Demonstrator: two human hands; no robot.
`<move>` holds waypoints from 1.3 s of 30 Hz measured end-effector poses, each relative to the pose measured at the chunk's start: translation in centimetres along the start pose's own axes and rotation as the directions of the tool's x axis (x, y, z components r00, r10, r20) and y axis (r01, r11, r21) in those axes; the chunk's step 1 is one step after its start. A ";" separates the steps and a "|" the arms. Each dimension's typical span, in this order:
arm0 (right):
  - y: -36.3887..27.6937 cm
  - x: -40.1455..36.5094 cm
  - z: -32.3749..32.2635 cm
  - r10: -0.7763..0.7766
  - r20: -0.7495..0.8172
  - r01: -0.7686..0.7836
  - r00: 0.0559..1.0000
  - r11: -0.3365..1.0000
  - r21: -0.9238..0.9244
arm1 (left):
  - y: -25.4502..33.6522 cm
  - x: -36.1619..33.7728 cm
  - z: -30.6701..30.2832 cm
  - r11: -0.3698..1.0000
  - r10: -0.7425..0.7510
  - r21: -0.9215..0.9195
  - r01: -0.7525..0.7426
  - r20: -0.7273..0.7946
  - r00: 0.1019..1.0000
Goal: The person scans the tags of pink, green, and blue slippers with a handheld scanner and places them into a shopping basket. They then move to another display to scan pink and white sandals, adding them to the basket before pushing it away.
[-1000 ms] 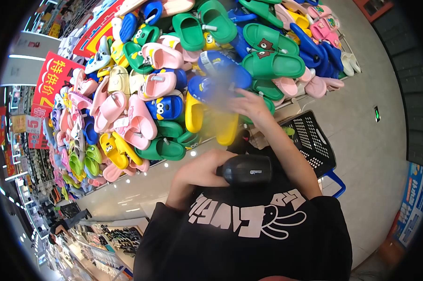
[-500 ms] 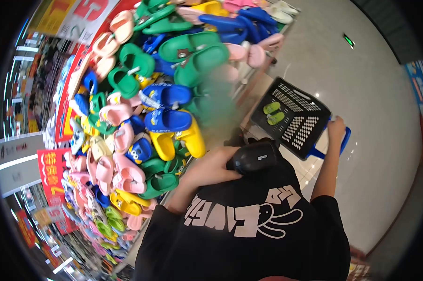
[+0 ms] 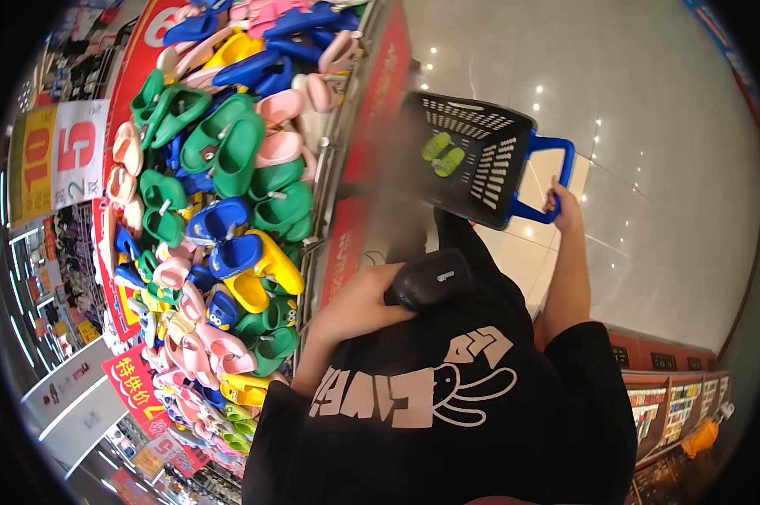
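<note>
Basket point(image 3: 460, 195), black, perforated walls, ahead of the person and slightly right. Whether its base meets the floor point(image 3: 649, 168), I cannot tell. Blue handle point(image 3: 571, 160) juts from its right side. Right hand point(image 3: 566, 207) clenched on that handle, arm stretched outward. Inside the basket, a pair of light-green slippers point(image 3: 443, 156), side by side. Left hand point(image 3: 359, 303) close to the body, grasping a black rounded object point(image 3: 434, 279) with a small pale mark; thumb and a finger along opposite edges, other fingers hidden. Black shirt point(image 3: 514, 421), pale lettering on the front.

Along the left, slippers heaped in a long bank. Blue slippers point(image 3: 235, 255) against yellow slippers point(image 3: 249, 293), these near the bank's edge; green slippers point(image 3: 237, 160) farther off, pink slippers point(image 3: 279, 148) beside them. Far left, a yellow-and-white price sign point(image 3: 58, 160), reading 10 and 5. Near right, shelves point(image 3: 674, 412) with goods too small to identify.
</note>
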State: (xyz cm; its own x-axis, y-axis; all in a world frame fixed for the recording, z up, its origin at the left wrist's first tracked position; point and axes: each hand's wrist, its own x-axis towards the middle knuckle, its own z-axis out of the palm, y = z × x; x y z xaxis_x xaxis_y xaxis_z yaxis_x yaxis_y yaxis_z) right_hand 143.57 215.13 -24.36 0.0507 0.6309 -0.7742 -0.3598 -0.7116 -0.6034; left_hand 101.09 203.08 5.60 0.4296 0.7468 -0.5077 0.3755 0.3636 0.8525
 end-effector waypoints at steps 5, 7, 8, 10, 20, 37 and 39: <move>4.0 -1.6 0.3 0.042 0.196 -0.084 0.980 0.973 0.214 | 1.0 2.9 3.7 0.998 0.034 0.055 -0.031 -0.063 0.997; 5.5 -3.5 1.1 -0.009 0.190 -0.029 0.982 0.981 0.194 | 1.7 3.6 4.5 0.999 -0.036 0.022 0.037 -0.047 0.998; 6.7 -4.0 1.0 0.000 0.226 -0.050 0.974 0.975 0.218 | 1.7 4.1 5.0 0.999 -0.035 0.022 0.036 -0.049 0.998; 8.8 -5.3 1.0 0.004 0.312 -0.101 0.950 0.950 0.294 | 1.6 4.9 5.9 0.998 0.046 0.036 -0.043 -0.082 0.996; 8.7 -4.1 0.9 -0.060 0.491 -0.176 0.869 0.890 0.421 | 4.6 9.9 5.8 0.982 0.068 0.173 -0.073 0.034 0.997; -9.8 13.8 7.8 -0.093 0.109 0.041 0.990 0.910 0.413 | 6.6 23.1 -9.3 0.970 0.160 0.170 -0.174 0.095 0.983; -12.5 16.4 9.1 -0.060 0.002 0.053 0.998 0.903 0.427 | 6.8 24.5 -11.4 0.970 0.144 0.189 -0.153 0.064 0.988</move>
State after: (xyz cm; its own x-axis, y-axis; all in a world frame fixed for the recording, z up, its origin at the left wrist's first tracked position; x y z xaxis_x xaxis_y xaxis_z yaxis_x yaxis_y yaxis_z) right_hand 140.42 237.18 -27.79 0.0700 0.6731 -0.7362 -0.7202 -0.4766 -0.5042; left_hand 104.81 230.19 0.39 0.5304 0.7543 -0.3868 0.4537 0.1328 0.8812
